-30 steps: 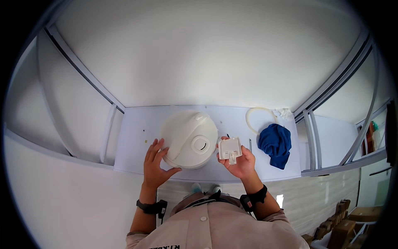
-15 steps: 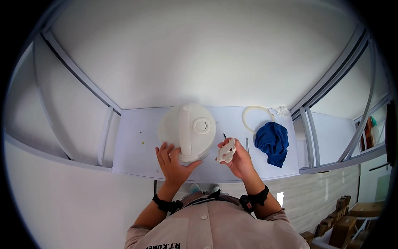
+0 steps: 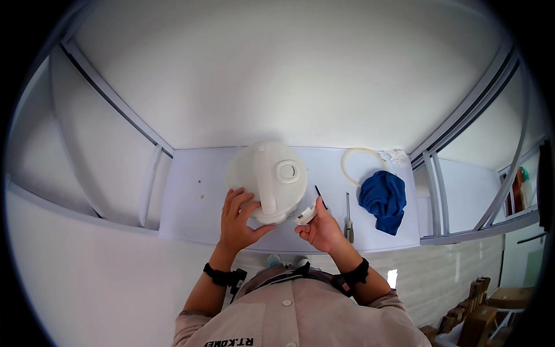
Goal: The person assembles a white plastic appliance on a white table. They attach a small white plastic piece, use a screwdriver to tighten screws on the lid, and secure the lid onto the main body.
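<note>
A round white rice cooker point(image 3: 292, 194) with a carrying handle over its lid stands left of the table's middle. My left hand point(image 3: 238, 224) is at its near left side, fingertips against the lid and thumb stretched apart, with nothing held. To the right of the cooker's front, my right hand point(image 3: 324, 231) is closed round a small white plastic part point(image 3: 306, 214). That part is tilted and close to the cooker's front edge; my fingers hide some of it.
A dark thin rod point(image 3: 320, 195) and a screwdriver point(image 3: 349, 228) lie right of my right hand. Farther right are a crumpled blue cloth point(image 3: 383, 199), a pale ring point(image 3: 344, 165) and crumpled white material point(image 3: 398, 156). Small bits dot the table's left part. Metal frame posts flank both ends.
My right hand has moved slightly left and down, turning the white part and bringing it nearer the cooker's front. My left thumb has come away from the cooker's front. The screwdriver's handle is now uncovered.
</note>
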